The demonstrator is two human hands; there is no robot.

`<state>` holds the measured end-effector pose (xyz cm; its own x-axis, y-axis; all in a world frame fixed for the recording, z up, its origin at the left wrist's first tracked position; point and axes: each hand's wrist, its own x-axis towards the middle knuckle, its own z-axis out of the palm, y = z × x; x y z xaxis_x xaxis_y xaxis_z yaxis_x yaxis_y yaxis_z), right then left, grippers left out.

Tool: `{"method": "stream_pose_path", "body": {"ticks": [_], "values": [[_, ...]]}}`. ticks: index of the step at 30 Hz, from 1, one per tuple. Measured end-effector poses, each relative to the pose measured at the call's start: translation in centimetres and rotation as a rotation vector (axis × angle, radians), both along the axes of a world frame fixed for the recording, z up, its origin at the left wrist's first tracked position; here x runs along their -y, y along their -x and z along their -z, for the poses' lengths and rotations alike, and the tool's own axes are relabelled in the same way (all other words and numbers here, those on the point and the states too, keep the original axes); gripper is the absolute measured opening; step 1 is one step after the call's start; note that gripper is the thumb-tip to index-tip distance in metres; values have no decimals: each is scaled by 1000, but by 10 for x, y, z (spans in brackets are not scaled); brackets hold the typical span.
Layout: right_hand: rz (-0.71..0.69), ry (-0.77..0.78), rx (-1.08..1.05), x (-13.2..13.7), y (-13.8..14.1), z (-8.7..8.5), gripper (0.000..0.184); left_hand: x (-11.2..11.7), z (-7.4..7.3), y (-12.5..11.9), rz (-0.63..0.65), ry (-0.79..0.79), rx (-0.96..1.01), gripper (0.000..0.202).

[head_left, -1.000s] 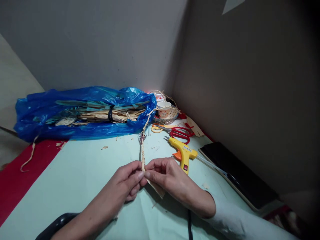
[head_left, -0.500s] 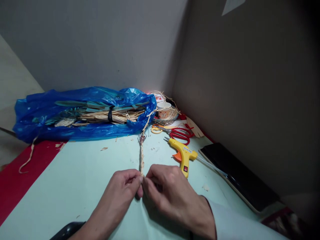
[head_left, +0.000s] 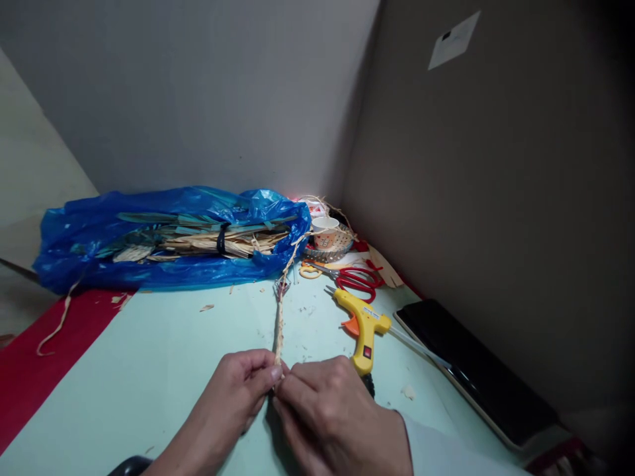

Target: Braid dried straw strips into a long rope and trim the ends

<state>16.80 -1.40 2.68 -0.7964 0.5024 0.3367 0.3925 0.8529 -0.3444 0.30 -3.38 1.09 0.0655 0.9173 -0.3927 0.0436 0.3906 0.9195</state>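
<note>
A thin braided straw cord [head_left: 280,317] runs from the table's back toward me, pinned at its far end by a small clip [head_left: 282,288]. My left hand [head_left: 237,396] and my right hand [head_left: 325,413] meet at the cord's near end, both with fingers pinched shut on it. The loose strands below the pinch are hidden under my hands. A yellow hot glue gun [head_left: 364,324] lies just right of my right hand.
A blue plastic bag [head_left: 163,238] of straw strips lies along the back wall. Red-handled scissors [head_left: 354,278], a paper cup [head_left: 325,231] in a woven basket and a dark tablet [head_left: 476,370] lie at right. Red cloth [head_left: 34,370] borders the pale green table.
Both hands have slid toward me and lower in view, still pinching the cord. The loose strip seen under my right hand one second ago is now covered. The view tilted up slightly.
</note>
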Motion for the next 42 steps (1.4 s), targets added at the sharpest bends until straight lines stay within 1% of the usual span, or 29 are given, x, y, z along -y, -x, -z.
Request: {"method": "stream_pose_path", "body": {"ticks": [2, 3, 5, 6, 8, 10, 12, 16, 19, 20, 22, 25, 28, 30, 34, 36, 39, 42], "values": [[117, 158, -60, -2, 0, -5, 24, 0, -1, 0, 4, 19, 34, 33], [181, 212, -97, -3, 0, -6, 25, 0, -1, 1, 14, 24, 52, 34], [301, 286, -149, -6, -1, -8, 20, -1, 0, 2, 38, 25, 86, 35], [326, 329, -153, -8, -1, -8, 17, 0, 1, 3, 42, 25, 105, 35], [286, 453, -113, -11, -2, -9, 20, 0, 2, 4, 37, 29, 134, 36], [220, 580, -66, -13, -2, -10, 27, 1, 2, 4, 28, 35, 145, 36], [209, 637, -53, -15, -2, -12, 31, 2, 1, 4, 21, 28, 146, 36], [228, 636, -8, -15, -3, -13, 28, 3, 0, -1, -50, 19, 166, 36], [242, 526, 61, -12, -3, -14, 28, 5, 1, -4, -126, 10, 183, 37], [225, 487, 70, -10, -3, -15, 27, 5, 1, -5, -148, 9, 179, 37], [146, 451, 53, -9, -3, -17, 23, 6, 3, -5, -157, 1, 160, 40], [39, 462, -20, -8, -3, -17, 17, 7, 6, -4, -109, 2, 156, 46], [13, 476, -82, -11, -2, -16, 15, 6, 8, -1, -67, 46, 216, 49], [1, 515, -118, -13, -2, -15, 16, 5, 7, -1, -54, 70, 255, 49], [-2, 620, -155, -14, -3, -18, 16, 5, 2, -2, -104, 83, 276, 46], [4, 644, -141, -14, -3, -19, 14, 5, 0, -3, -134, 79, 265, 44], [14, 625, -116, -14, -4, -19, 15, 6, 1, -4, -162, 78, 254, 45], [13, 604, -99, -14, -4, -16, 21, 6, 3, -6, -177, 60, 248, 45]]}}
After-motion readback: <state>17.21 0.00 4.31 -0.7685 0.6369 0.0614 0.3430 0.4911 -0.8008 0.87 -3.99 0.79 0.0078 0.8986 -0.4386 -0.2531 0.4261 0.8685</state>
